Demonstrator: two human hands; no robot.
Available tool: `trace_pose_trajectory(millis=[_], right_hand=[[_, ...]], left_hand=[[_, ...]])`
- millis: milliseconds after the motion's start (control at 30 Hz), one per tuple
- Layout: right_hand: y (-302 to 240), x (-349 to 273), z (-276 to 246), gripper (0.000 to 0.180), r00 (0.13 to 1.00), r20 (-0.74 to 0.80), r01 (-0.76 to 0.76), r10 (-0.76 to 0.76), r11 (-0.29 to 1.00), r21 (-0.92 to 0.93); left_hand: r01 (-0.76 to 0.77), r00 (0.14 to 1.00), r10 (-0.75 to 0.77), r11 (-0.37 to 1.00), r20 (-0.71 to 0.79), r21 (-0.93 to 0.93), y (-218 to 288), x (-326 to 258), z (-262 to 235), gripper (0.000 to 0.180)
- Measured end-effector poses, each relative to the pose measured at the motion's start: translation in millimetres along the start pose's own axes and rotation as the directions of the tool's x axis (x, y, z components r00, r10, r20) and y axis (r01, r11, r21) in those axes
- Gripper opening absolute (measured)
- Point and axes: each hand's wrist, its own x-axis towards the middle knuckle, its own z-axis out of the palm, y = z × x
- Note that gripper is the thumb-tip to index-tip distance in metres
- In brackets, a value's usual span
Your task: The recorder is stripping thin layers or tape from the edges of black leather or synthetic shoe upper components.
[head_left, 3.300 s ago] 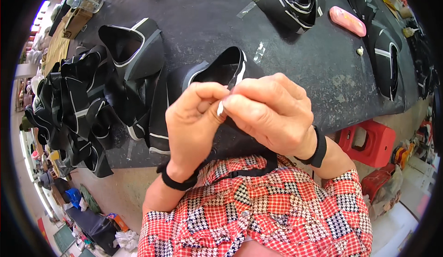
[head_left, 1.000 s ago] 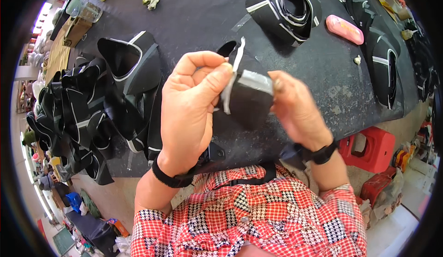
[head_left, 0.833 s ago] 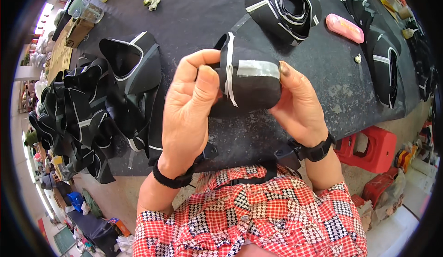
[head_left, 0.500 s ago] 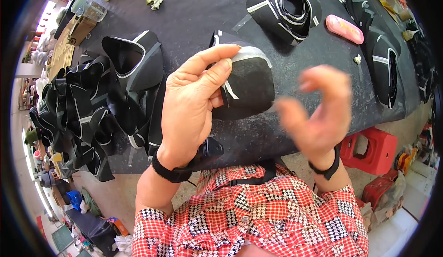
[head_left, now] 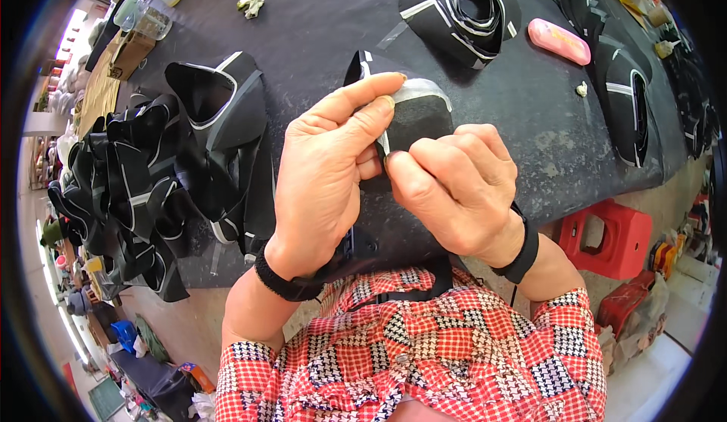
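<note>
Between my hands is a black shoe-upper piece (head_left: 419, 122) with a pale band along its curved top edge. My left hand (head_left: 326, 160) pinches that banded edge between thumb and forefinger, other fingers curled behind. My right hand (head_left: 462, 187) is closed, thumb and forefinger pinched on the white strip (head_left: 383, 146) at the piece's side, just below the left fingertips. Part of the piece is hidden behind both hands.
Black pieces with white edging (head_left: 136, 172) are heaped on the dark table (head_left: 318, 13) at left. Nested black pieces (head_left: 454, 20), a pink case (head_left: 559, 41) and more black pieces (head_left: 627, 104) lie at right. A red stool (head_left: 606, 239) stands beyond the table edge.
My right hand has come in from the right, where it was apart from the piece, and now pinches the white strip. My left hand keeps its hold, shifted slightly right.
</note>
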Motion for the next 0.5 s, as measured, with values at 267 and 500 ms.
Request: trace_pose_trajectory(millis=[267,500], right_hand=[[-9.1,25.9,-31.9,0.007,0.737,0.676,-0.169,0.017,0.973,0.160],[42.4,37.4,-62.2,0.020,0.585,0.733,-0.810,0.347,0.290,0.510]], left_hand=[[-0.102,0.995,0.097,0.930,0.033,0.353,-5.7,-10.0,-4.1,0.025],[-0.497,0.867,0.395,0.686,0.302,0.531,-21.9,-20.9,-31.4,0.081]])
